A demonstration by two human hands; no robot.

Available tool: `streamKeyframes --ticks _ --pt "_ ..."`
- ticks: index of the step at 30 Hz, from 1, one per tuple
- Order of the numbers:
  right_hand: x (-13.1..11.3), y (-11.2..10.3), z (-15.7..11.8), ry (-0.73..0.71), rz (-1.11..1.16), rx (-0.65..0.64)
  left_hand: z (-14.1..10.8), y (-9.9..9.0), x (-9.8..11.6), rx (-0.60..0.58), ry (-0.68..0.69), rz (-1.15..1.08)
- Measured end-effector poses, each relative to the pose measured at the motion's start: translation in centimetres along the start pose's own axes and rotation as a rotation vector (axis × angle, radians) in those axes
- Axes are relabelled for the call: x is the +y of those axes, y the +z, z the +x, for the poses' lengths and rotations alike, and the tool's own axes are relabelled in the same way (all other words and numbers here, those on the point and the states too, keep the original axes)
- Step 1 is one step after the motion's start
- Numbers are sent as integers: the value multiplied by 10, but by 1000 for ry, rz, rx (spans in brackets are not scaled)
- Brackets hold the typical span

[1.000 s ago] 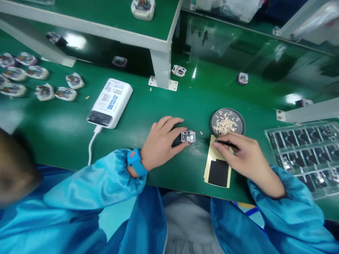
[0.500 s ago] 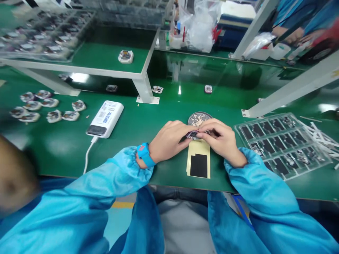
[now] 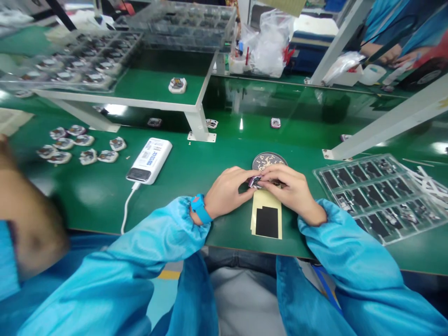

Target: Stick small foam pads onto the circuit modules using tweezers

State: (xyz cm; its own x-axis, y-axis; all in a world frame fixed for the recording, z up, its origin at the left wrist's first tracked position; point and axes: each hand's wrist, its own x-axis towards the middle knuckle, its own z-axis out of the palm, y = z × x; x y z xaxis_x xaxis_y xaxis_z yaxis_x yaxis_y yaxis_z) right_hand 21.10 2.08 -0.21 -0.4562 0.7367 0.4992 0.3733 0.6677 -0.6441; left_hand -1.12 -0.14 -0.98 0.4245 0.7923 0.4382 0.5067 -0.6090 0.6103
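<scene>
Between my two hands is a small rounded device housing (image 3: 255,182) with a purplish rim and dark parts inside. My left hand (image 3: 229,190) pinches it from the left, thumb below and fingers above. My right hand (image 3: 292,189) is closed at its right side, fingertips pressed on it; whether they also hold a small part is hidden. Just below lies a yellow backing sheet (image 3: 256,205) with a black rectangular sticker (image 3: 267,223). Behind my hands stands a round grey dish (image 3: 258,162) of tiny beige pieces.
Left are a white power bank (image 3: 149,161) with a cable and several similar housings (image 3: 63,143). A clear tray (image 3: 371,191) of black parts lies right. A raised shelf (image 3: 157,70) carries trays. A co-worker's arm (image 3: 31,214) is at far left.
The view has shifted slightly, so the scene sits further right and lower. In my left hand the housing has tilted, showing more of its inside. The co-worker's arm at left shows more.
</scene>
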Motion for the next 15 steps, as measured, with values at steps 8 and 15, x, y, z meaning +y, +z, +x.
streamKeyframes --ticks 8,15 --pt "3 -6 0 34 4 -69 4 -4 1 -81 -11 66" --pt "31 -28 1 227 -237 32 86 -19 -56 -99 -199 351"
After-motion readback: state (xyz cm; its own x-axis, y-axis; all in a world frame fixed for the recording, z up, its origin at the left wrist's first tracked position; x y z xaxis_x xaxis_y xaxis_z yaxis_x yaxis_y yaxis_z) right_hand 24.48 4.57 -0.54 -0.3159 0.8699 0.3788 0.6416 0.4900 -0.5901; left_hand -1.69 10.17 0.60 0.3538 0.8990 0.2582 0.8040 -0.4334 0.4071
